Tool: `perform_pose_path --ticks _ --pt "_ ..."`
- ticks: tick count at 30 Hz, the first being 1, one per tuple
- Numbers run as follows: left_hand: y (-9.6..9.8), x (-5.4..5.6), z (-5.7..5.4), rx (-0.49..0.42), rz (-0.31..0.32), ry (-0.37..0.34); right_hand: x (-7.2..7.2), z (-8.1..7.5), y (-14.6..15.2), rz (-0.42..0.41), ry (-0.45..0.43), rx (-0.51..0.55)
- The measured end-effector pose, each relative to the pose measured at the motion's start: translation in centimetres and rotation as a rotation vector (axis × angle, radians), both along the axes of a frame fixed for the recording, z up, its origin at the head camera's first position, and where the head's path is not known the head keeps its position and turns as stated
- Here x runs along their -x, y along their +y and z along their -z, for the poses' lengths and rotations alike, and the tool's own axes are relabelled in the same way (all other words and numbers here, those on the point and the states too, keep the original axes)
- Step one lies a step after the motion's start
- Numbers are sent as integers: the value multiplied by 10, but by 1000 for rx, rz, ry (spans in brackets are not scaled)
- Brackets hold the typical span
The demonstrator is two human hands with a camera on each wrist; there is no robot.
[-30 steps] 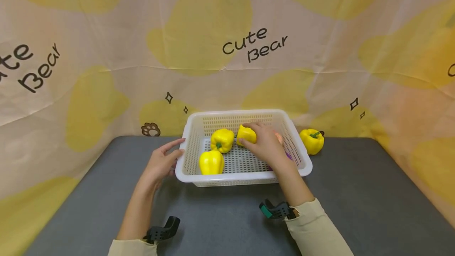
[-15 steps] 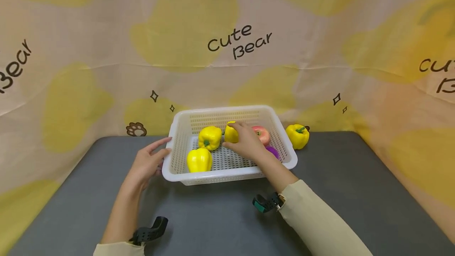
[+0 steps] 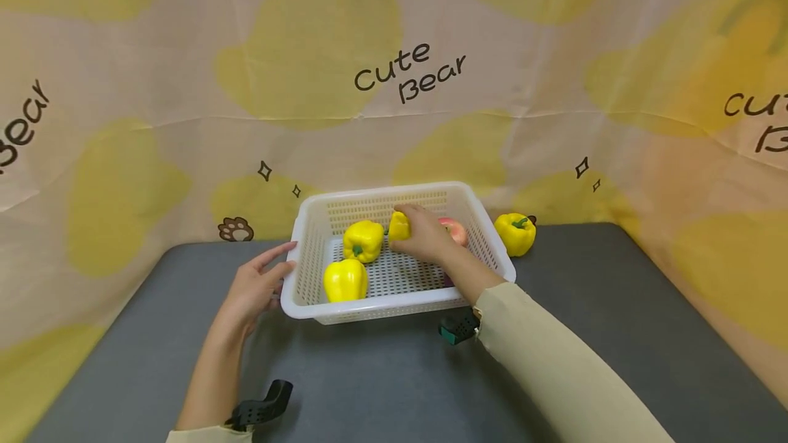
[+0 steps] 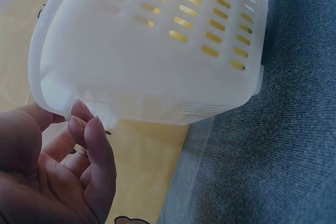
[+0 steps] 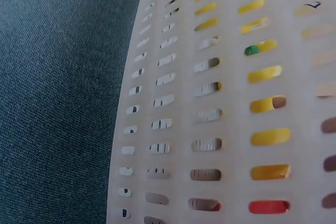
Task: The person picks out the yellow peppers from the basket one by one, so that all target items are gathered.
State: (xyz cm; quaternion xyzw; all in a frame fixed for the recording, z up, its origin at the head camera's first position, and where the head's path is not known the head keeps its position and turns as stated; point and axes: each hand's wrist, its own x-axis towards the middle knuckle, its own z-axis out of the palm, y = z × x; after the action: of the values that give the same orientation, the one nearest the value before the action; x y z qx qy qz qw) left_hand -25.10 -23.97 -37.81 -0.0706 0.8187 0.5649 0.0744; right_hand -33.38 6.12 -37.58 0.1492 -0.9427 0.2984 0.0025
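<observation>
The backdrop (image 3: 345, 33) reads "Cute Bear" — left fingers (image 3: 276, 251) pinch the white basket (image 3: 397, 301), right fingers (image 3: 414, 212) clamp a yellow pepper (image 3: 399, 227).

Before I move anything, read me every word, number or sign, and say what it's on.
"Cute Bear": patterned backdrop, centre, head view.
"Bear": backdrop's left, first letter cut by the frame.
"Cu" over "B": backdrop's right, both words cut off.
"ute": backdrop again, left wrist view, sideways, letter before it unclear.
Black mark, right wrist view: unreadable.
No lettering readable on the basket.
</observation>
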Motion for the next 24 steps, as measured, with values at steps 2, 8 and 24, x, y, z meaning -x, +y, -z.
perform_pose_path --ticks 2,8,24 --pt "0 0 0 -3 0 4 1 0 0 -22 2 -21" --pt "0 0 -1 -5 2 4 1 1 -1 -42 28 -207" --pt "0 1 0 -30 10 24 -5 1 -7 -93 3 -263"
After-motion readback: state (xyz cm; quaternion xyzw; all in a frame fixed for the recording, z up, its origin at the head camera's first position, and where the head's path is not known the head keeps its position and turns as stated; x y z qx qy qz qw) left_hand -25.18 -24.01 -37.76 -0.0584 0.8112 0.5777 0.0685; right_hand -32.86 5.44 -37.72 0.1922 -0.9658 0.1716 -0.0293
